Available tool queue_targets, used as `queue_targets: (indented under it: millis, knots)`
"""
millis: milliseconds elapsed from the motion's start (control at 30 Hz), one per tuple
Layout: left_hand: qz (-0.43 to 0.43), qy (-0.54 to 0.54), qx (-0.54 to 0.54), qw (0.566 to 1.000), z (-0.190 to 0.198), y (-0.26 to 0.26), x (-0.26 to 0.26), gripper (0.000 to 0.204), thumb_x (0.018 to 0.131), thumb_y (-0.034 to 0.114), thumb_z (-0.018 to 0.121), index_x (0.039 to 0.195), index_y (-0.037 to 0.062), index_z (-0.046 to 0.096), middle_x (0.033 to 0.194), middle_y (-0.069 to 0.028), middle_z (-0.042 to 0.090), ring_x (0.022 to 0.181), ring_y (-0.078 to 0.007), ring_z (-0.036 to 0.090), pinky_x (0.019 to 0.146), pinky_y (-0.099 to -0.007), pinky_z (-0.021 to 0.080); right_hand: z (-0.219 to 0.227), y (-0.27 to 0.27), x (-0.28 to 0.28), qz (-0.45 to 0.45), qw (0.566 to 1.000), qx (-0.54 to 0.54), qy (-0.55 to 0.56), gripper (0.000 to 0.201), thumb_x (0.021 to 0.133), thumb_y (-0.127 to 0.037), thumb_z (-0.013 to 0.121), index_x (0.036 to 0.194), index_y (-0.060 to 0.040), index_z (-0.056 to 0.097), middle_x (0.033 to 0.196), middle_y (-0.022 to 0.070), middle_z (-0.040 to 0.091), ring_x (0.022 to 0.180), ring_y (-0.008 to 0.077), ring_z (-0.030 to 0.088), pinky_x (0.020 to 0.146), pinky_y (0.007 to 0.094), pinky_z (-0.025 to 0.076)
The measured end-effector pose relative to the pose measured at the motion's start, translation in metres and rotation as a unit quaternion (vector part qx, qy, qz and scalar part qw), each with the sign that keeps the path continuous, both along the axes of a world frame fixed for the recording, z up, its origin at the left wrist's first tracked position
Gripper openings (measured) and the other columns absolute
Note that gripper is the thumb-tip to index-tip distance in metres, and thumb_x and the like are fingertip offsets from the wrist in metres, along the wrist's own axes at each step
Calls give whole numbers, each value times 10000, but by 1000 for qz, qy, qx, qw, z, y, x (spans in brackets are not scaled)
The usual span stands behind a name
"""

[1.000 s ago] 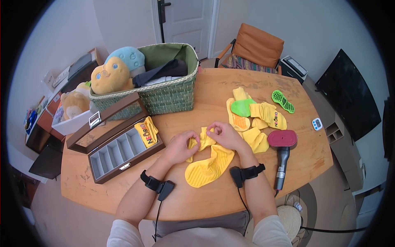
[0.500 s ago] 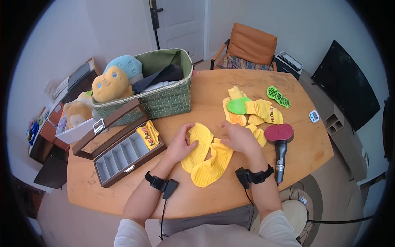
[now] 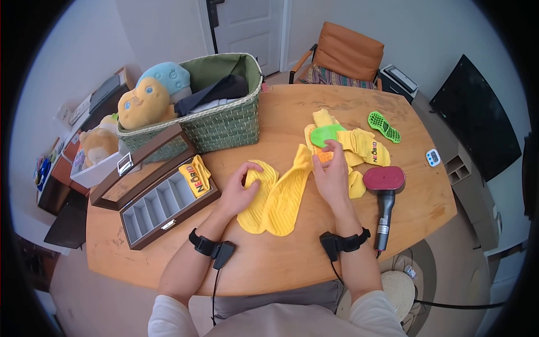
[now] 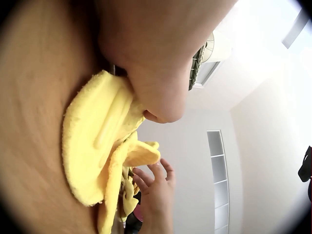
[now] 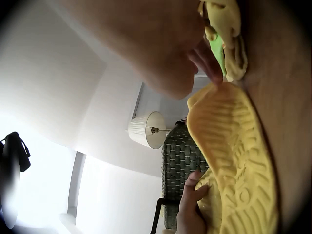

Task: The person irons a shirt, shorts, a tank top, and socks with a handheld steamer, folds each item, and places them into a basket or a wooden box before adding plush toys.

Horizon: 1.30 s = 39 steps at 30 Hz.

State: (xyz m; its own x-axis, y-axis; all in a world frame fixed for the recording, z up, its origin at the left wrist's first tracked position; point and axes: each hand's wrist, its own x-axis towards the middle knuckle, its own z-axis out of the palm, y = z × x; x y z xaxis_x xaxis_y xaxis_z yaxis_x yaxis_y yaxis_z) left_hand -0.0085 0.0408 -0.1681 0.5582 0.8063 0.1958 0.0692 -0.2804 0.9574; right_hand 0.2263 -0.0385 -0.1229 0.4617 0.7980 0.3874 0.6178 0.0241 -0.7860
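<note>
Two yellow socks with ribbed soles lie flat and overlapping at their lower ends. My left hand [image 3: 240, 191] rests along the edge of the left sock [image 3: 259, 210], its fingers loosely bent and the thumb on the fabric. The right sock [image 3: 286, 205] slants away from me, its narrow upper end by my right hand [image 3: 331, 174]. In the right wrist view, fingertips [image 5: 214, 73] of that hand are right at the upper end. Its fingers look loose and spread in the left wrist view. Behind it lies a pile of yellow socks [image 3: 359, 143] with a green patch.
An open brown compartment box [image 3: 163, 210] at left holds a folded yellow sock [image 3: 195, 175]. Behind it stands a green woven basket [image 3: 230, 121] with plush toys. On the right are a maroon-headed handheld appliance [image 3: 384, 178], a green sole-shaped piece [image 3: 384, 127] and a small timer [image 3: 433, 157].
The bunched sock has been opened out and laid flat on the left. The other sock has been straightened, its upper end now pointing away. My right hand has moved farther from me.
</note>
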Motion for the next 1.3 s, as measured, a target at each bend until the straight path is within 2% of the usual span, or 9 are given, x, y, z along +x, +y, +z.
queue_targets:
  millis: [100,267,367,500,600,667,800,1200,1300]
  knots:
    - [25,-14,69,997,0,2,0,336,883,-53,560,1206,40,568,1108,-104,613,1064,-203,611,963,-305,460,5,-3,0,-29,996,75,48,227,912,-157,714,1078,-23,636,770,84,615,669,185,622,662,360,511]
    - [32,-20,104,994,3,1,0,388,859,-71,550,1234,29,561,1210,-150,564,1183,-285,566,1051,-341,414,-12,-9,-3,387,872,-295,-58,388,912,-191,724,1238,-24,597,904,81,641,631,143,605,610,297,494]
    - [38,-13,114,993,5,2,0,424,847,-68,558,1259,34,550,1216,-161,565,1209,-301,558,1070,-352,405,-9,-12,-20,230,964,-132,-28,449,879,-226,751,1258,-37,601,1059,146,687,729,221,643,723,383,526]
    - [33,16,125,991,10,-4,-1,466,843,-44,585,1296,42,523,1202,-144,577,1180,-280,578,1064,-358,419,-18,-7,-14,151,968,-15,-199,484,882,-212,745,1305,-42,583,1045,151,682,741,241,641,734,380,525]
    - [-20,-30,16,999,11,-7,-3,444,848,-27,594,1281,46,527,1147,-93,606,1105,-202,605,994,-319,458,-8,-6,-14,145,981,-90,-91,533,897,-214,737,1368,-52,547,1089,153,671,754,232,650,727,350,525]
    - [-251,-201,-210,923,-2,3,-11,354,863,25,629,1212,42,573,1112,-37,624,1035,-119,598,899,-264,473,-9,-6,-17,230,963,-137,44,525,926,-144,710,1400,-58,502,1141,73,624,652,104,578,607,284,488]
    - [-296,-104,-199,928,1,-3,-9,160,894,55,658,1052,37,641,1048,24,616,960,-59,553,819,-238,455,-20,-9,-19,307,912,-166,217,566,930,-210,726,1400,-23,471,1162,101,646,838,153,651,728,288,519]
    - [-69,-175,-115,975,1,-10,8,567,898,2,720,1382,90,440,1246,-38,532,1016,-101,550,812,-235,494,-10,-13,-16,287,915,-141,245,342,974,-104,534,1298,6,531,1202,75,639,1077,120,591,911,261,482]
    - [-100,-168,-116,974,10,-13,9,486,901,19,727,1324,71,494,1227,-34,566,1040,-92,573,809,-227,505,-9,-12,-16,332,848,-195,364,299,998,-130,482,1248,14,563,1178,58,640,1055,122,582,908,268,471]
